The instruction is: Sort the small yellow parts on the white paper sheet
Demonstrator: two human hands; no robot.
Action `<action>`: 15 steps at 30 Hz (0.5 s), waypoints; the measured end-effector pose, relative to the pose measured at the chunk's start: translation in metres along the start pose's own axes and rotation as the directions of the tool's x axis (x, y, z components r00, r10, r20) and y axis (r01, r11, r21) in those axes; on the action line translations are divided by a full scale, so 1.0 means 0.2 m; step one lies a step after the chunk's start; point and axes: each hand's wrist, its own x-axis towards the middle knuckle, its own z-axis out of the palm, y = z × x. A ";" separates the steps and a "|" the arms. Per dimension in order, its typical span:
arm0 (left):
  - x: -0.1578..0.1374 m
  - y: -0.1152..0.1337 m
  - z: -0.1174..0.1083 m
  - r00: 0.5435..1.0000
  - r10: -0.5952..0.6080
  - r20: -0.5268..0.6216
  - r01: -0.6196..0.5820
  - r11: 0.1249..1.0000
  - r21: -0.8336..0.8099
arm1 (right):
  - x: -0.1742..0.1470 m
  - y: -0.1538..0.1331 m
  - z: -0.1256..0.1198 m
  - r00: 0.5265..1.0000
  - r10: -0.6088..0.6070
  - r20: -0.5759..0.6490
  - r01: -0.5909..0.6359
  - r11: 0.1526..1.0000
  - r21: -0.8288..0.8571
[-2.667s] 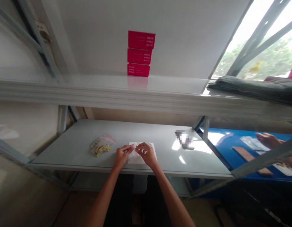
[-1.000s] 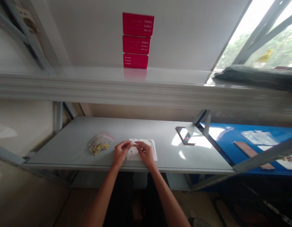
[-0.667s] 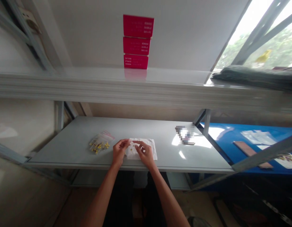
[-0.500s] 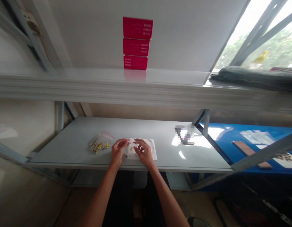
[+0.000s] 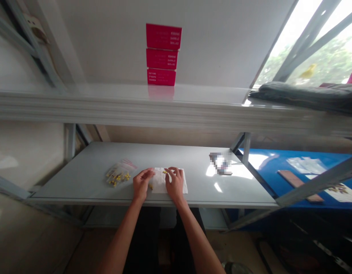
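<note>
Bending over a white sheet (image 5: 161, 185), the fingers of the right hand (image 5: 175, 182) curve down with thumb and forefinger close by a small yellow piece (image 5: 164, 172) near the sheet's far edge; whether they grip it I cannot tell. The left hand (image 5: 140, 184) has its thumb and fingertips drawn together at the sheet's left side, but what they pinch, if anything, is too small to see. Just beside that hand, at the sheet's left edge, lies a brownish piece (image 5: 151, 187). The right hand covers part of the sheet. Further left on the grey tabletop (image 5: 193, 156) rests a clear bag (image 5: 118, 175) of yellow-tipped pieces, and well to the right lies a phone (image 5: 220, 163), pixelated. Above, an upper shelf (image 5: 113, 110) juts across the view, bearing three stacked red boxes (image 5: 162, 55) and a dark folded cloth (image 5: 304, 97). Beyond a slanting metal bar (image 5: 318, 180), which blocks part of it, a blue table (image 5: 267, 171) holds clear packets (image 5: 305, 165) and a flat brown object (image 5: 300, 185). Half a second ago the right fingers were spread more loosely, and a yellow piece showed nearer the sheet's middle; the brownish piece was already at the edge.
</note>
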 end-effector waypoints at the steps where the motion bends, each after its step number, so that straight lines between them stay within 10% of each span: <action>1: 0.00 -0.01 0.00 1.000 0.008 -0.003 -0.008 1.000 -0.007 | 0.00 0.00 0.01 0.999 -0.014 0.029 0.015 0.998 -0.063; 8: 0.02 -0.04 -0.01 0.999 -0.014 0.041 0.015 0.999 -0.037 | -0.02 0.02 0.06 0.991 -0.010 0.135 0.043 0.968 -0.247; 15: 0.01 -0.04 -0.01 0.998 -0.014 0.059 0.015 1.000 -0.012 | -0.01 0.05 0.05 1.000 -0.012 0.025 0.014 0.998 -0.054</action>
